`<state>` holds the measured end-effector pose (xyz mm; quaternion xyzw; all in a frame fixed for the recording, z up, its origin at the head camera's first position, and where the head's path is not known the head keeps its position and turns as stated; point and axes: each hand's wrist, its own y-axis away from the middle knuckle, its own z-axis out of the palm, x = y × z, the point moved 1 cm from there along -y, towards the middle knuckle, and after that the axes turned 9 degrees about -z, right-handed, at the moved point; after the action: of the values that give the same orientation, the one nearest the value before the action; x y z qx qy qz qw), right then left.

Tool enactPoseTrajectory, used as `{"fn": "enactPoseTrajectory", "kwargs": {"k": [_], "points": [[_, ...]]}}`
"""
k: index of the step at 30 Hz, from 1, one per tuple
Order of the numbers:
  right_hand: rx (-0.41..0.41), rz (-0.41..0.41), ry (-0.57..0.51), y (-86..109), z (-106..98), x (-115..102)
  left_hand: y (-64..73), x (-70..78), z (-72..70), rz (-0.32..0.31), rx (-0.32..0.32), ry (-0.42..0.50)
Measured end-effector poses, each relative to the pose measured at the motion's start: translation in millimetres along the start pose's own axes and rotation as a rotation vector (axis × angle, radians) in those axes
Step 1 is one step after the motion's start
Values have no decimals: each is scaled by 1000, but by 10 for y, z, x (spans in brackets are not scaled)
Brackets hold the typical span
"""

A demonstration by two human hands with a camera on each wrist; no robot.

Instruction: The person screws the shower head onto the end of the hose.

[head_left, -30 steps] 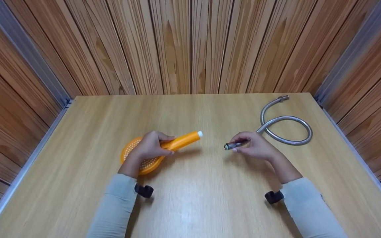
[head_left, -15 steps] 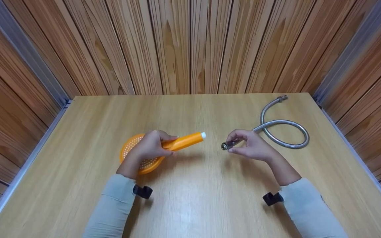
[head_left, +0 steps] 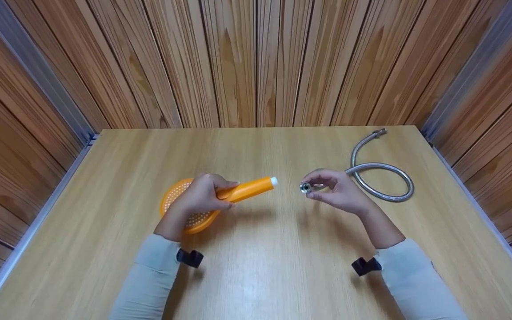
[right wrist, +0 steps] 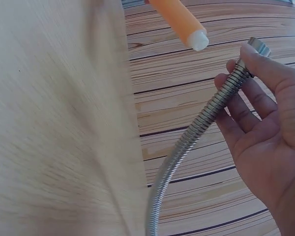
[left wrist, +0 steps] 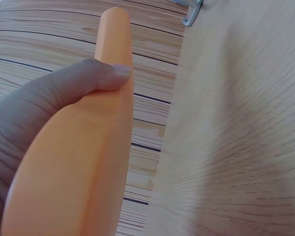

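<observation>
An orange shower head [head_left: 250, 190] with a perforated round face and a white handle tip is gripped by my left hand [head_left: 202, 194] near the neck. In the left wrist view the thumb lies over the orange handle [left wrist: 115, 37]. Across a short gap, my right hand [head_left: 338, 191] pinches the end of a metal shower hose [head_left: 387, 165]. The round fitting [head_left: 305, 187] of that hose faces out from the fingers, and its opening shows. In the right wrist view the ribbed hose [right wrist: 187, 140] bends down from the fingertips. Handle tip and fitting stand apart.
The rest of the hose lies looped on the wooden table [head_left: 256, 266], its far end fitting [head_left: 379, 132] near the back right corner. A wood-panelled wall [head_left: 256, 62] rises behind the table, with more panels at both sides.
My right hand has raised the hose end a little and turned it so its opening faces more toward the head camera. The shower head has shifted slightly right; the hose loop has slid slightly.
</observation>
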<state>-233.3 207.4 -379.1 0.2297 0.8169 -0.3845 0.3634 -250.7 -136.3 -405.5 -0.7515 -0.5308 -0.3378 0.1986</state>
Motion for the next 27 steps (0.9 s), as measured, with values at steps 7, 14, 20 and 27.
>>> {"fn": "enactPoseTrajectory", "kwargs": {"k": [7, 14, 20, 27], "points": [[13, 87, 59, 28, -12, 13, 21, 21, -7, 53, 22, -47], [-33, 136, 139, 13, -5, -12, 60, 77, -26, 75, 42, -102], [-57, 122, 218, -32, 26, -70, 79, 123, -21, 127, 48, -179], [-83, 80, 263, -42, 33, 127, 89, 197, -9, 170, 42, -250]]}}
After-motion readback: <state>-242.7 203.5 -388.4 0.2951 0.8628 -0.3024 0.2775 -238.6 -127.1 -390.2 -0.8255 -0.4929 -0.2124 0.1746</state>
